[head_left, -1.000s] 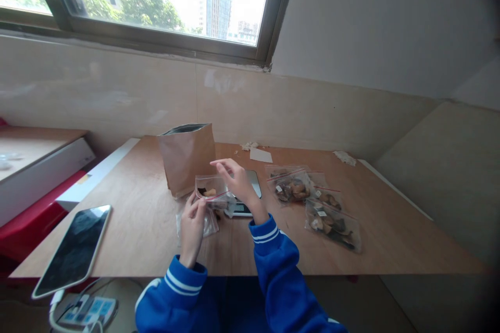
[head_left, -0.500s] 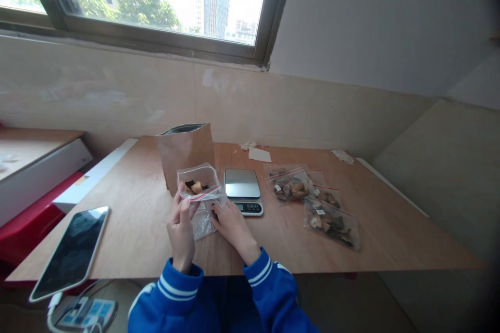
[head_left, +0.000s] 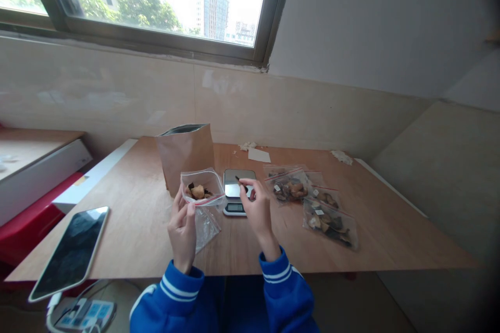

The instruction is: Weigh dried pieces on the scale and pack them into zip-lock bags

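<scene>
My left hand [head_left: 183, 229] grips the edge of a clear zip bag [head_left: 214, 185], whose mouth gapes upward. Brown and dark dried pieces [head_left: 198, 191] lie inside it. Over the steel plate of a small digital kitchen scale [head_left: 230, 183], my right hand [head_left: 255, 207] pinches a thin dark dried piece [head_left: 239, 181] between thumb and fingers. The fingers partly cover the scale's right side; I cannot tell whether they touch the plate. Below the held bag, another clear plastic bag [head_left: 206, 229] lies on the table.
An upright brown paper bag [head_left: 185, 155] stands behind the zip bag. Several filled zip bags [head_left: 332, 223] with red seals lie right of the scale. A white card [head_left: 259, 155] is at the back. A tablet [head_left: 72, 250] with a plugged cable overhangs the table's front left edge.
My right hand has moved from beside the zip bag up and right to over the scale, with a dark dried piece in its fingers. The zip bag has shifted slightly right.
</scene>
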A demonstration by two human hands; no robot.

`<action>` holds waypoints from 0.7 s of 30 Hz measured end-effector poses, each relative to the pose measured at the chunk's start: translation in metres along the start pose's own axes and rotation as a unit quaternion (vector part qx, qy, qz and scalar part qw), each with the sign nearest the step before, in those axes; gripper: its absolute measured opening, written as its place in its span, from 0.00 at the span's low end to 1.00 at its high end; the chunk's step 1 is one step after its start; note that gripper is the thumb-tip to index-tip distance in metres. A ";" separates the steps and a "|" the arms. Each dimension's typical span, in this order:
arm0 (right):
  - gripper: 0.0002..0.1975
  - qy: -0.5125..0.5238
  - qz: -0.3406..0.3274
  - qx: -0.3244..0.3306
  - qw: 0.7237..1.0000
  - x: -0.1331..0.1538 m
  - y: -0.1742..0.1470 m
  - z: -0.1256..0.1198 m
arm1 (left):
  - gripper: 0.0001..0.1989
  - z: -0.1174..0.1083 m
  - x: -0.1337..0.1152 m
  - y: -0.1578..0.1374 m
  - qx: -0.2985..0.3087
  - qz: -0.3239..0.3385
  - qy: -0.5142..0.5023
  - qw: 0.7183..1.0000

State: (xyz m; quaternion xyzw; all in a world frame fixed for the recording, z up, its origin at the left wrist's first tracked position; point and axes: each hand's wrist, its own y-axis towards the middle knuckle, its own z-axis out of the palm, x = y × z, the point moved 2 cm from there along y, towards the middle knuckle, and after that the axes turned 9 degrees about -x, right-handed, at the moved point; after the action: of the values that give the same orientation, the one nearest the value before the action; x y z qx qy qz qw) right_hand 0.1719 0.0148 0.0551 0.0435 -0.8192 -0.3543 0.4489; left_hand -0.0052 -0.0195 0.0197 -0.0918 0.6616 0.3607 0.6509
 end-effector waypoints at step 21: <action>0.23 0.208 0.132 0.220 0.944 -0.001 -0.026 0.003 | 0.16 0.014 -0.007 -0.019 0.096 0.031 0.029 0.994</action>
State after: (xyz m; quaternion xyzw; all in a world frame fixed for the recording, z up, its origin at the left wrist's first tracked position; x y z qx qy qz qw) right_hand 0.1640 -0.0026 0.0371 0.1050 -0.7635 -0.0855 0.6314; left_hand 0.0177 -0.0274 0.0210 -0.0194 0.7145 0.3127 0.6256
